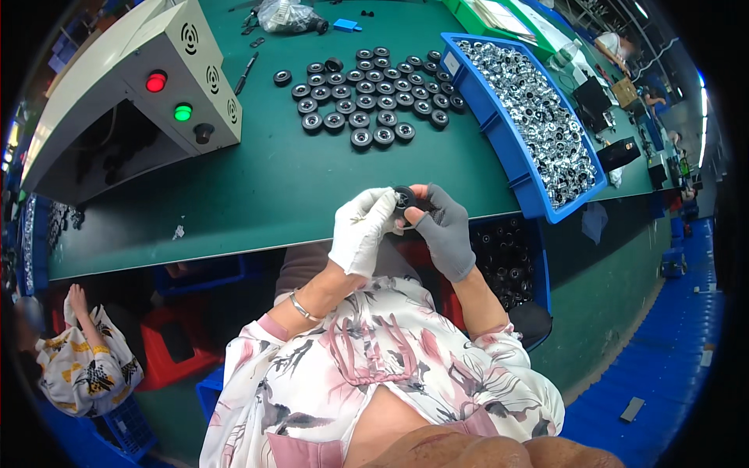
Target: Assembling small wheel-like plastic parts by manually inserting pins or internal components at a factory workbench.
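Note:
Just past the table's near edge, both hands hold one small black toy wheel (403,200) between them. My left hand (365,228), in a white glove, pinches the wheel's left side with closed fingertips. On its other side is my right hand (443,232), in a grey fingerless glove, its bare thumb and fingers closed on the rim. The fingers cover part of the wheel. Farther off on the green table (257,183) lie several black wheels with silvery centres (365,101), spread in a loose group.
A blue bin (507,148) heaped with shiny silver parts (530,117) stands at the right. A beige machine (156,93) with red and green lights fills the left. Below the table edge is a crate of black wheels (503,261). Another person (90,359) sits at the lower left.

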`<state>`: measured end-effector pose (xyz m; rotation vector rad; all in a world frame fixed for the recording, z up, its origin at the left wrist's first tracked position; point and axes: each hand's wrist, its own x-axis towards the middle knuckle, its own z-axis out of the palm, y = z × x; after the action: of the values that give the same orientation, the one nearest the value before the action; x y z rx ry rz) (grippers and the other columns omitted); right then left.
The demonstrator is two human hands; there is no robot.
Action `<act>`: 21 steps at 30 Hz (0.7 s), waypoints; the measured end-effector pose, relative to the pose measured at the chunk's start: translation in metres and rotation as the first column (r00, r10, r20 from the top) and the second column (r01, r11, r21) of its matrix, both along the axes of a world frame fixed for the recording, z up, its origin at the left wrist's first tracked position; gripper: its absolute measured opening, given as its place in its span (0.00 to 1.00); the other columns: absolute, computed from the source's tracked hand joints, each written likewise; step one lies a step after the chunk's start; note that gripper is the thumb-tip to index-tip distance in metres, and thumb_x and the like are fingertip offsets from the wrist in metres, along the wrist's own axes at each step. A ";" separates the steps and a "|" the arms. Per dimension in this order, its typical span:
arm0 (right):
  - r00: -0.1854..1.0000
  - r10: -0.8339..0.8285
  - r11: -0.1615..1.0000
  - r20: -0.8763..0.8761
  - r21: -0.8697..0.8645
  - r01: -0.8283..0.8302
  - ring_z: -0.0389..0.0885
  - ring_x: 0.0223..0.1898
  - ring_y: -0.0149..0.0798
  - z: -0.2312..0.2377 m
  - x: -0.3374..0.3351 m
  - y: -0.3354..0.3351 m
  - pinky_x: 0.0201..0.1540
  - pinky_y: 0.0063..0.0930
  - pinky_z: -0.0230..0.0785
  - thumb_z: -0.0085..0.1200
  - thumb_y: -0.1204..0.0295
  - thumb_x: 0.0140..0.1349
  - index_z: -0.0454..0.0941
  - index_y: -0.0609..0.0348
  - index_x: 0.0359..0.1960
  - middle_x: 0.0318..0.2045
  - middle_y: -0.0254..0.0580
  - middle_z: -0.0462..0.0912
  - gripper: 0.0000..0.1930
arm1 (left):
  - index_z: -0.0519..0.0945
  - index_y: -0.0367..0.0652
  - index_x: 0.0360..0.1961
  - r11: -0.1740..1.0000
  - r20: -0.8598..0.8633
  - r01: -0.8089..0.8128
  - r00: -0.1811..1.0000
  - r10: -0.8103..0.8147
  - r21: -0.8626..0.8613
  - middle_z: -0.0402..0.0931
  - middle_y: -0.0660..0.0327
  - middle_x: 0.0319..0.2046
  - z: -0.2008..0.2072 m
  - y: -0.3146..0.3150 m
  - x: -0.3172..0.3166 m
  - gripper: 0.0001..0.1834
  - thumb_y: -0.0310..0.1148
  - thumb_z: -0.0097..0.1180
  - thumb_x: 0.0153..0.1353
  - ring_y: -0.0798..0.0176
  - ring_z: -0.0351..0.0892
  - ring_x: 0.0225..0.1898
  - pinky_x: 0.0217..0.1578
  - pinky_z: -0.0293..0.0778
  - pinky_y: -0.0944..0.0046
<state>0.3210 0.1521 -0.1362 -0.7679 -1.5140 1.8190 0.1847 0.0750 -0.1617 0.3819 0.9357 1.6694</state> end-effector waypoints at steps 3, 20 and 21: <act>0.997 -0.027 0.996 0.065 0.092 0.021 0.82 0.38 0.25 -0.001 0.006 -0.002 0.45 0.20 0.76 0.56 0.77 0.68 0.79 0.70 0.51 0.41 0.37 0.84 0.13 | 0.81 0.32 0.50 0.999 -0.119 -0.044 0.992 0.044 0.002 0.82 0.61 0.37 0.011 0.000 0.005 0.14 0.33 0.57 0.73 0.70 0.79 0.32 0.36 0.78 0.70; 0.999 0.022 0.987 -0.050 -0.157 -0.030 0.84 0.40 0.30 0.001 0.041 -0.011 0.48 0.25 0.75 0.57 0.74 0.67 0.78 0.69 0.50 0.41 0.39 0.85 0.14 | 0.82 0.33 0.52 0.990 -0.456 0.139 0.883 -0.114 0.023 0.82 0.61 0.39 0.010 0.001 0.017 0.13 0.31 0.57 0.73 0.73 0.79 0.28 0.31 0.77 0.72; 1.000 0.002 0.990 -0.022 -0.139 -0.005 0.83 0.41 0.29 0.000 0.046 -0.016 0.48 0.24 0.75 0.57 0.73 0.67 0.79 0.68 0.50 0.41 0.38 0.85 0.13 | 0.82 0.33 0.50 0.986 -0.519 0.156 0.849 -0.103 0.059 0.82 0.61 0.39 0.009 0.000 0.019 0.12 0.30 0.57 0.72 0.73 0.78 0.29 0.32 0.77 0.72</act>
<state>0.3665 0.1356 -0.1358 -0.8082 -1.3862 1.9451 0.2041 0.0751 -0.1529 0.9775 1.1865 1.5152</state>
